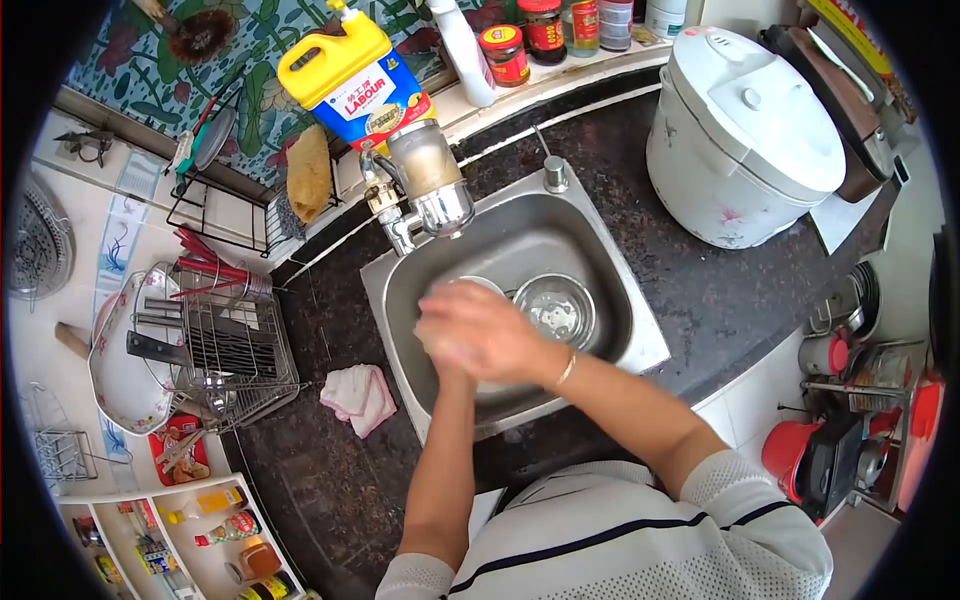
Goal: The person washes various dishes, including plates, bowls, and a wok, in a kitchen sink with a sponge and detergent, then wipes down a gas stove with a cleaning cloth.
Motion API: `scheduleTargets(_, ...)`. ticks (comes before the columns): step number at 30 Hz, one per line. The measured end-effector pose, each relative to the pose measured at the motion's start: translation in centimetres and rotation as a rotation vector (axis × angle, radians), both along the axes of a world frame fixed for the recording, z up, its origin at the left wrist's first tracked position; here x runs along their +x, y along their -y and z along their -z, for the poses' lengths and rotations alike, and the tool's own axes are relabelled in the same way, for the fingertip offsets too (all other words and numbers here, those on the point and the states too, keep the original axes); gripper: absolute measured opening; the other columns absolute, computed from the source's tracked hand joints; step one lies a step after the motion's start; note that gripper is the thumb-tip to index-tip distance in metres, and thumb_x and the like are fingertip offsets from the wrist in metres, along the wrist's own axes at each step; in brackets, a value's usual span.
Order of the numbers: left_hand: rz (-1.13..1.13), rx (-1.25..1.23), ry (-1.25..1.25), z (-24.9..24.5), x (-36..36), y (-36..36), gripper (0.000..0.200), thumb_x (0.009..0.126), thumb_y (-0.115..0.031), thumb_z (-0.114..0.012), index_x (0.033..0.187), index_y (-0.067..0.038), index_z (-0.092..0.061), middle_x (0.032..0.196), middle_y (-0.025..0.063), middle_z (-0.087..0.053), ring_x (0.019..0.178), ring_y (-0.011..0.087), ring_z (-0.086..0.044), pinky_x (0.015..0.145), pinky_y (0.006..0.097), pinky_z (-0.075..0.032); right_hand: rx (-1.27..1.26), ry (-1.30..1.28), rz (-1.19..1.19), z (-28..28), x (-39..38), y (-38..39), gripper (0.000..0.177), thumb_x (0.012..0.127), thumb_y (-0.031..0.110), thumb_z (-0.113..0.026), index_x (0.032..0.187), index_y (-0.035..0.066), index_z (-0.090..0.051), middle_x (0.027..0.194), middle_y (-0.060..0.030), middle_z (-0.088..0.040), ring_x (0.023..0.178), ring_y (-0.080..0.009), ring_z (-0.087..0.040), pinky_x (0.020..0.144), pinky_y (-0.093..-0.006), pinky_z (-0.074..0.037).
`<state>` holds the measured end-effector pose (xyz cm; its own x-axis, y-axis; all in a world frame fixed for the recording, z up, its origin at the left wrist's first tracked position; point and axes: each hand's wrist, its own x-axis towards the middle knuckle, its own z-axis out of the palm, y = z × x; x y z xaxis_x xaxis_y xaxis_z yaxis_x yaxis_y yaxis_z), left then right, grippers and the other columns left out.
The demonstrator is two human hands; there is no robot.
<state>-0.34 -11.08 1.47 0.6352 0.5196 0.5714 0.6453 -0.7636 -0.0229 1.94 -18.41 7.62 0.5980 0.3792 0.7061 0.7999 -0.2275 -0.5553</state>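
Both of my hands are together over the left part of the metal sink (pixel 621 300), blurred by motion. My right hand (pixel 492 335) lies over my left hand (pixel 445 350), and what is between them, if anything, is too smeared to make out. Beside them in the basin rests a clear glass bowl (pixel 556 310). A pale round rim (pixel 478 284) shows just behind my hands, mostly hidden. The faucet with its filter (pixel 440 205) stands above the sink's back left edge.
A pink and white cloth (pixel 360 398) lies left of the sink. Farther left stands a wire rack (pixel 235 345) with knives. A white rice cooker (pixel 745 135) is at the right. Behind the faucet stand a yellow-handled jug (pixel 355 80) and several jars.
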Motion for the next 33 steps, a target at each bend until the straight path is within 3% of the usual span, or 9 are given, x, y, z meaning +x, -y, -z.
scheduleTargets(1,0.178,-0.632,0.009,0.5,-0.3,-3.6,0.041,0.093,-0.033,-0.046,0.129,-0.013,-0.044,0.125,0.006,-0.051,0.112,0.0199,-0.051,0.093,0.034,-0.044,0.015,-0.007,-0.011,-0.9,1.1,0.3,0.029,0.083,0.021,-0.056,0.106,0.006,-0.061,0.117,-0.0076,-0.054,0.108,-0.0248,-0.05,0.096,-0.0377,-0.04)
scheduleTargets(3,0.5,-2.021,0.332,0.6,0.1,-6.3,0.04,0.091,-0.03,-0.047,0.127,-0.013,-0.044,0.122,0.0061,-0.052,0.109,0.0201,-0.052,0.091,0.0339,-0.044,0.138,-0.816,-0.347,-1.2,2.8,1.3,0.026,0.085,0.02,-0.054,0.105,0.005,-0.061,0.116,-0.0105,-0.055,0.1,-0.0248,-0.055,0.088,-0.0331,-0.044)
scheduleTargets(6,0.426,-2.577,0.556,1.6,-0.8,-6.0,0.037,0.089,-0.027,-0.049,0.123,-0.012,-0.046,0.118,0.0063,-0.053,0.104,0.0205,-0.053,0.087,0.0337,-0.045,0.317,-1.313,-0.483,1.0,2.0,2.1,0.025,0.088,0.018,-0.052,0.106,0.004,-0.061,0.117,-0.014,-0.055,0.096,-0.0264,-0.059,0.083,-0.0302,-0.046)
scheduleTargets(9,0.378,-2.729,0.739,2.5,-1.6,-5.0,0.035,0.087,-0.024,-0.05,0.12,-0.011,-0.047,0.114,0.0065,-0.055,0.099,0.0208,-0.054,0.084,0.0335,-0.045,0.308,-0.626,-0.286,1.6,-1.4,2.1,0.025,0.087,0.012,-0.051,0.109,0.003,-0.058,0.123,-0.0137,-0.053,0.109,-0.0254,-0.054,0.088,-0.0321,-0.045)
scheduleTargets(14,0.482,-3.388,0.33,3.1,-2.7,-3.9,0.031,0.084,-0.018,-0.053,0.114,-0.01,-0.049,0.107,0.0068,-0.057,0.091,0.0214,-0.056,0.077,0.0332,-0.046,-0.177,0.225,-0.356,-0.2,1.2,5.0,0.024,0.086,0.009,-0.051,0.107,0.001,-0.059,0.122,-0.0122,-0.054,0.111,-0.0241,-0.051,0.088,-0.0336,-0.045)
scheduleTargets(19,0.378,-2.879,0.486,2.8,-2.4,-3.4,0.028,0.081,-0.012,-0.056,0.108,-0.008,-0.052,0.1,0.0071,-0.059,0.083,0.022,-0.057,0.071,0.0329,-0.048,0.023,-0.157,-0.304,2.7,1.6,4.6,0.021,0.083,0.008,-0.056,0.102,0.002,-0.062,0.116,-0.0116,-0.056,0.097,-0.0213,-0.056,0.081,-0.0314,-0.048)
scheduleTargets(25,0.81,-1.018,0.023,1.1,-2.8,-3.7,0.024,0.077,-0.006,-0.059,0.101,-0.007,-0.054,0.092,0.0075,-0.062,0.073,0.0227,-0.059,0.064,0.0325,-0.049,0.643,-1.586,-0.212,6.3,-1.6,5.4,0.025,0.084,0.004,-0.056,0.108,-0.001,-0.059,0.104,-0.009,-0.061,0.087,-0.0141,-0.058,0.072,-0.0264,-0.049)
scheduleTargets(29,1.099,-0.749,-0.037,-1.0,-2.4,-3.7,0.026,0.072,0.003,-0.059,0.097,-0.005,-0.054,0.084,0.0098,-0.062,0.066,0.025,-0.058,0.06,0.0338,-0.047,0.493,-1.875,-0.212,8.5,-2.9,8.9,0.019,0.082,0.003,-0.056,0.098,-0.008,-0.06,0.08,-0.0102,-0.059,0.074,-0.016,-0.057,0.056,-0.0261,-0.047)
scheduleTargets(33,1.098,-0.8,0.134,1.1,-2.2,-2.2,0.024,0.075,0.001,-0.057,0.098,-0.003,-0.053,0.072,0.0122,-0.06,0.058,0.03,-0.057,0.055,0.0379,-0.045,0.24,-1.749,-0.173,7.6,0.5,13.1,0.018,0.083,0.005,-0.055,0.096,-0.006,-0.06,0.08,-0.009,-0.06,0.069,-0.0147,-0.056,0.054,-0.0233,-0.046)
